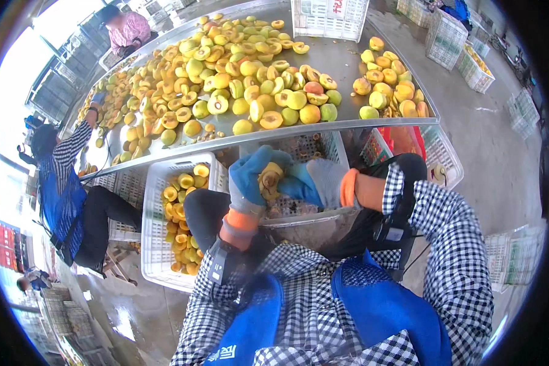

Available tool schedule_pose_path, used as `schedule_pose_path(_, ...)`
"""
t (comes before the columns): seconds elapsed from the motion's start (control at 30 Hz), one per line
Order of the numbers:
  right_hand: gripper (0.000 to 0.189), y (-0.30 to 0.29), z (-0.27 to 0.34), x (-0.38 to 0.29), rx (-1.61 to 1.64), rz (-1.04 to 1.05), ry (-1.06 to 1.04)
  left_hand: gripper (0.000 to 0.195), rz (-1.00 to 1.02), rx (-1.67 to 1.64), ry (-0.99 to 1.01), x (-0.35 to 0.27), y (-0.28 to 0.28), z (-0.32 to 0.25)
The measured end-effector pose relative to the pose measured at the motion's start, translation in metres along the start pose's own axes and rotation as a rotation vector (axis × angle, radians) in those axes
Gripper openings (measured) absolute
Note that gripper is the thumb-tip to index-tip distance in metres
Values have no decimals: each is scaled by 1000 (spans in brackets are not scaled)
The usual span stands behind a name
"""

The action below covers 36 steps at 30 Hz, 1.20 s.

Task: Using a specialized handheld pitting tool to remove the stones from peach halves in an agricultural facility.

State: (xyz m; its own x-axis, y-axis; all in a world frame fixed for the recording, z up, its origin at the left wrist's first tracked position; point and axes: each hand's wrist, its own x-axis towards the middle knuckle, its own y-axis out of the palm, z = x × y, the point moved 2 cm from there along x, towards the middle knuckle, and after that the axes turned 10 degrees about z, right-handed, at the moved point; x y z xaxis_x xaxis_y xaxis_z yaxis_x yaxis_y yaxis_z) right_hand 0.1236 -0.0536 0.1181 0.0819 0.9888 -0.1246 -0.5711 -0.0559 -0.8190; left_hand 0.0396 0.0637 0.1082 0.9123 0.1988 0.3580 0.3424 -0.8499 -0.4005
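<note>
My left hand [248, 176], in a blue-coated glove with an orange cuff, is wrapped around a peach half [271, 181] whose brownish cut side faces up. Gloved the same way, my right hand [309, 183] comes in from the right with fingers curled against the fruit. Whether it grips a tool is hidden. Both hands are above a white plastic crate [336, 148] between my knees, which has scraps in it. To the left stands another white crate [153, 228] holding hollowed peach halves [181, 219].
A metal table [343, 68] ahead bears a large heap of peaches [238, 68], many halved, and a smaller pile [391, 87] at right. A white crate [329, 20] stands on it. One co-worker [68, 183] sits at left, another [127, 29] across the table.
</note>
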Motion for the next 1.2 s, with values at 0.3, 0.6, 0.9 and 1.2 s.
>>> schedule_pose_path(0.3,32,43,8,-7,799,-53,85,14,172,190,78,7,6,-7)
schedule_pose_path(0.6,27,50,28,-31,1360,-74,196,19,-128,-349,-272,-13,18,-33)
schedule_pose_path(0.9,23,77,23,-52,1587,74,141,16,-47,-245,-296,-25,32,-42)
schedule_pose_path(1.2,25,94,-2,-48,1011,-167,-270,16,356,24,-136,-5,30,-30)
